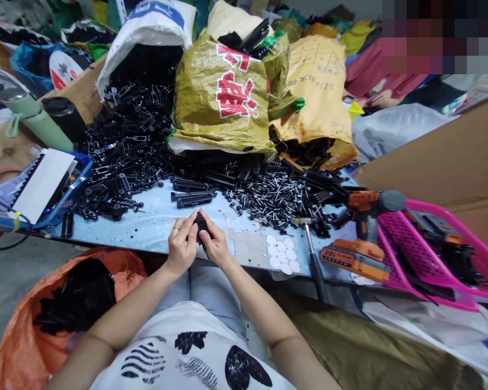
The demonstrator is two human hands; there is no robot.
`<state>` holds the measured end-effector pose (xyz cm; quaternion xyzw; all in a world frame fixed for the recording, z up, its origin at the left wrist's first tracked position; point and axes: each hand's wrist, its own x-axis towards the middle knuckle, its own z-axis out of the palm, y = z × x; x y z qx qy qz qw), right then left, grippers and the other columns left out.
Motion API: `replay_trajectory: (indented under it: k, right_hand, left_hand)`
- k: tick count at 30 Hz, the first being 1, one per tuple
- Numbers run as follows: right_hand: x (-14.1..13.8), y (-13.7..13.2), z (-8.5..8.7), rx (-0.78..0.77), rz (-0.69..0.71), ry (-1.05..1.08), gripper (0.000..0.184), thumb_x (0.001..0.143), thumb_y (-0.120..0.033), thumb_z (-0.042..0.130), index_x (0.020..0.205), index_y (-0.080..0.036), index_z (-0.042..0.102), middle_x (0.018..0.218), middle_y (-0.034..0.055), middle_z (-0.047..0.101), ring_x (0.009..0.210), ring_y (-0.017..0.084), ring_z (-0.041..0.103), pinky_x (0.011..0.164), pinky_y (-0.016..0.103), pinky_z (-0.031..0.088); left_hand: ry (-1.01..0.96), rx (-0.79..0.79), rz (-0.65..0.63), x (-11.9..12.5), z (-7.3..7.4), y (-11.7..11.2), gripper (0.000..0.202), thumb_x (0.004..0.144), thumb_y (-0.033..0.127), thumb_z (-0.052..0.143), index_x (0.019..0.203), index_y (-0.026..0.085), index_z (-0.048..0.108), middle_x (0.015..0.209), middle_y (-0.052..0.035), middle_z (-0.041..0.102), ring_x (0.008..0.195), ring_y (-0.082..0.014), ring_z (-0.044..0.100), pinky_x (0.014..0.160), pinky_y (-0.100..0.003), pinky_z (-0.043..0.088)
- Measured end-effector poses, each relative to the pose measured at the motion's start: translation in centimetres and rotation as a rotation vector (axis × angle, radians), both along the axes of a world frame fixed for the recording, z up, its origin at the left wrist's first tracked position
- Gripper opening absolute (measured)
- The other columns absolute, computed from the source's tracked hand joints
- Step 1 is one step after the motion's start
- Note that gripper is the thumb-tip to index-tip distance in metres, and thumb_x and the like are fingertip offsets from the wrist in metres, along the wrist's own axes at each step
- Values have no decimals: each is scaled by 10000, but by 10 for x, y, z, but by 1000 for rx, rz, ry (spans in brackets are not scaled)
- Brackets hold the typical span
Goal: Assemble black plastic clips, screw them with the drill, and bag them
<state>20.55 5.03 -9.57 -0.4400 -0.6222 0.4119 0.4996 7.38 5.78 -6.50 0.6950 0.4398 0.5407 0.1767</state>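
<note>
Both hands meet at the table's front edge around a small black plastic part (201,221). My left hand (183,241) pinches it from the left, a ring on one finger. My right hand (216,241) grips its other side. Fingers cover much of the part, so its exact kind is hidden. Just beyond my hands lie several long black plastic pieces (193,197). Right of them spreads a heap of short metal pins with black heads (276,195). A larger pile of black clip-like parts (126,146) fills the left of the table.
A hammer (315,260), a cordless drill (360,233) and pink baskets (423,254) stand at the right, with white discs (282,253) nearer. Sacks (223,97) line the back. A blue tray (57,211) lies left, an orange sack (20,336) below. Another person (374,76) sits beyond.
</note>
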Motion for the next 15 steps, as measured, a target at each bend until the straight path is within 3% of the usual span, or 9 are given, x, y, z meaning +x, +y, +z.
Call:
replay_trajectory:
  k: [3, 5, 7, 9, 12, 15]
  right_hand:
    - [-8, -2, -6, 4, -18, -15, 584, 922, -510, 391, 1446, -265, 307, 1110, 83, 573, 569, 90, 504, 615, 280, 521]
    - [-3, 4, -6, -9, 32, -113, 558, 944, -485, 349, 1455, -274, 280, 1142, 78, 573, 624, 105, 542, 666, 295, 529]
    - [15, 17, -4, 2, 112, -318, 535, 947, -470, 349, 1445, -279, 305, 1187, 75, 568, 804, 149, 593, 801, 339, 518]
    - [47, 38, 2, 45, 100, -555, 509, 931, -459, 402, 1403, -267, 388, 1222, 78, 560, 1025, 200, 560, 939, 390, 455]
    - [115, 84, 17, 92, -231, -783, 419, 924, -380, 444, 1294, -196, 515, 1238, 113, 551, 1155, 231, 485, 1003, 396, 384]
    - [182, 137, 34, -29, -665, -875, 394, 934, -300, 406, 1235, -73, 517, 1254, 204, 511, 1212, 258, 429, 974, 382, 335]
  left_hand:
    - [15, -33, -42, 4, -6, 4, 331, 943, 286, 412, 1201, 178, 591, 987, -101, 641, 912, -171, 591, 827, -330, 505]
    - [-17, -143, -15, 6, -17, 5, 350, 948, 324, 395, 1211, 180, 575, 1009, -104, 635, 916, -179, 603, 836, -348, 510]
    - [-58, -309, 43, 6, -32, 2, 392, 954, 351, 361, 1271, 175, 511, 964, -95, 631, 838, -175, 624, 796, -360, 529]
    - [1, -424, 73, 4, -43, -1, 448, 938, 350, 391, 1347, 168, 416, 981, -101, 614, 825, -185, 631, 779, -379, 537]
    - [311, -345, 31, -3, -47, -1, 544, 865, 261, 501, 1383, 164, 365, 1243, -170, 506, 1137, -281, 523, 944, -479, 451]
    - [679, -159, -229, -5, -39, 9, 488, 833, 151, 488, 1316, 221, 462, 1336, -138, 469, 1292, -318, 368, 1061, -596, 254]
